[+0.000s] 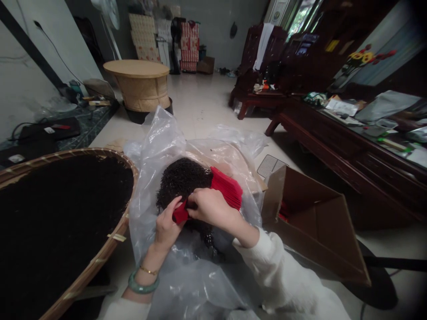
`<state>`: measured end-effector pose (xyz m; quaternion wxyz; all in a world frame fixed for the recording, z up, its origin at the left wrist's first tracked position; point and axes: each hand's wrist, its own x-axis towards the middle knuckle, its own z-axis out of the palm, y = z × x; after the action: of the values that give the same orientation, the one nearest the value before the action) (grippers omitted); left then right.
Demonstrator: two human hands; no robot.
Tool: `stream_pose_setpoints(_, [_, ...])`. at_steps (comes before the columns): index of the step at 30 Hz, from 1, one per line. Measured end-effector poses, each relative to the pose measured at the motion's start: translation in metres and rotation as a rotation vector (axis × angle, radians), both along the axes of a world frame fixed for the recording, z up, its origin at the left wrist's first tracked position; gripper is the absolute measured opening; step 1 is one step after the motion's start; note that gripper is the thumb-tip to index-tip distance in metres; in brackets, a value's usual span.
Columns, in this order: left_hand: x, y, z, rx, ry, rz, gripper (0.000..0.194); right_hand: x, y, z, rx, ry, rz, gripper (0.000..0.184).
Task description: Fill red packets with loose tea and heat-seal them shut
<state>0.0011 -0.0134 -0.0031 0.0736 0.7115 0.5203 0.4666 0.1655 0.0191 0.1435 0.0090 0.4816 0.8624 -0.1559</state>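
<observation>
My left hand, with a green bangle at the wrist, is closed on a small red packet. At the packet's upper right, my right hand pinches with its fingertips; whether it grips the packet's edge or some of the dark leaves is hidden. Just beyond both hands lies a heap of dark, twisted dried leaves in a large clear plastic bag. A row of stacked red packets rests against the heap's right side, partly behind my right forearm.
A wide woven tray of dark leaves stands on the left. To the right is an open cardboard box with something red inside. Farther off are a round rattan table, a wire rack and a long dark wooden table.
</observation>
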Motion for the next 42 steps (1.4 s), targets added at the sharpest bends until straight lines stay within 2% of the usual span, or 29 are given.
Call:
stream_pose_setpoints(4, [-0.001, 0.000, -0.004, -0.024, 0.023, 0.018, 0.041, -0.002, -0.003, 0.003, 0.014, -0.027, 0.026, 0.019])
stream_pose_setpoints(8, [0.000, 0.000, -0.007, 0.058, 0.041, -0.027, 0.039, -0.013, -0.005, -0.006, 0.000, -0.116, 0.008, 0.024])
stream_pose_setpoints(11, [0.000, 0.000, -0.005, 0.067, 0.034, -0.030, 0.039, -0.014, -0.005, -0.008, -0.002, -0.068, 0.020, 0.019])
stream_pose_setpoints(17, [0.001, 0.000, -0.002, -0.011, -0.005, 0.021, 0.043, 0.002, 0.000, 0.004, 0.014, 0.065, 0.041, 0.015])
stream_pose_setpoints(21, [0.003, 0.000, -0.003, -0.034, -0.039, 0.058, 0.043, 0.006, 0.004, 0.005, 0.010, 0.070, 0.051, 0.016])
stream_pose_setpoints(29, [0.006, 0.000, 0.000, -0.003, -0.064, 0.033, 0.042, 0.007, 0.004, 0.005, 0.036, 0.098, 0.107, 0.016])
stream_pose_setpoints(35, [0.006, 0.001, 0.001, -0.059, -0.079, 0.096, 0.046, 0.014, 0.015, 0.007, 0.051, 0.312, 0.022, 0.020])
stream_pose_setpoints(39, [0.006, 0.001, 0.001, -0.064, -0.091, 0.121, 0.048, 0.017, 0.022, 0.001, 0.243, 0.520, -0.163, 0.019])
stream_pose_setpoints(41, [0.006, 0.002, 0.002, -0.060, -0.103, 0.118, 0.047, 0.017, 0.022, -0.002, 0.320, 0.590, -0.185, 0.027])
stream_pose_setpoints(42, [0.006, 0.002, 0.002, -0.060, -0.109, 0.114, 0.047, 0.017, 0.020, -0.002, 0.320, 0.612, -0.152, 0.025])
